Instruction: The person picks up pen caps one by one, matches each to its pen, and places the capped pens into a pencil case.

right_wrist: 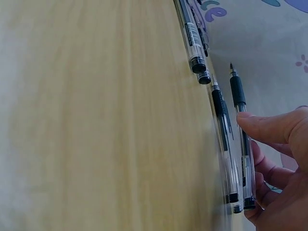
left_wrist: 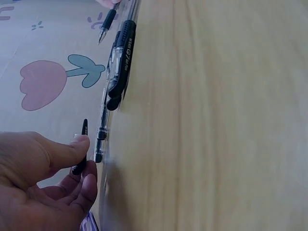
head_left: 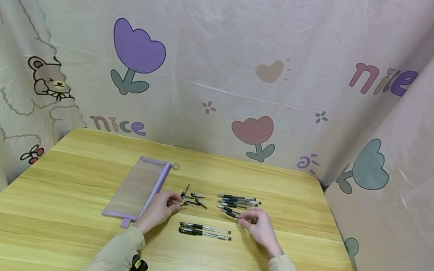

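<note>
My left hand [head_left: 163, 208] pinches a black pen cap [left_wrist: 84, 128] between thumb and fingers, close by a loose cluster of other pen caps [head_left: 201, 202] in the head view. On the right, my right hand [head_left: 258, 227] holds an uncapped gel pen [right_wrist: 237, 91] by its clear barrel, its tip pointing away from the palm. Several more uncapped pens [head_left: 237, 200] lie side by side just beyond that hand. Between the hands and nearer to me, two capped pens [head_left: 205, 234] lie parallel, their black caps to the left.
A flat mesh zip pouch [head_left: 133, 188] with purple edging lies left of the caps, its ring pull at the far end. The wooden table [head_left: 58, 224] meets a printed curtain [head_left: 212, 59] at the back and sides.
</note>
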### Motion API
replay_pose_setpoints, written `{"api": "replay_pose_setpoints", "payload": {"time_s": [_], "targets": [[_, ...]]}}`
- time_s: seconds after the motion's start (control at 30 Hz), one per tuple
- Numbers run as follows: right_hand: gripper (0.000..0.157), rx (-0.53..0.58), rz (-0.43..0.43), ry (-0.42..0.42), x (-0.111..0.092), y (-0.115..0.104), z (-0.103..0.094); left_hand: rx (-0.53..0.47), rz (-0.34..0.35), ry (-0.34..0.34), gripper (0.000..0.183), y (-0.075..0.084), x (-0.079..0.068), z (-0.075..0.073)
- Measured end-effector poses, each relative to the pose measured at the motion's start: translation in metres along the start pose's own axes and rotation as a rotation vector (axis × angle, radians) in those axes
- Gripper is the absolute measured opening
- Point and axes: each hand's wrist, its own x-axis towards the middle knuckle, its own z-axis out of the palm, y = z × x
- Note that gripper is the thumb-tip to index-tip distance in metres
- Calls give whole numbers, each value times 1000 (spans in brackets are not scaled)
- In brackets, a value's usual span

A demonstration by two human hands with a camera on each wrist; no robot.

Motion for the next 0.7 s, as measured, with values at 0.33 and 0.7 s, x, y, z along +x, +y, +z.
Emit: {"api": "replay_pose_setpoints", "payload": {"time_s": [0.33,0.7], "targets": [[10,4,-13,8,0,-5,0,-48,-44,-8,14,-1,-4,-3],[12,59,-48,41,3,-14,-3,-96,-23,27,19,4,-7,-4]]}}
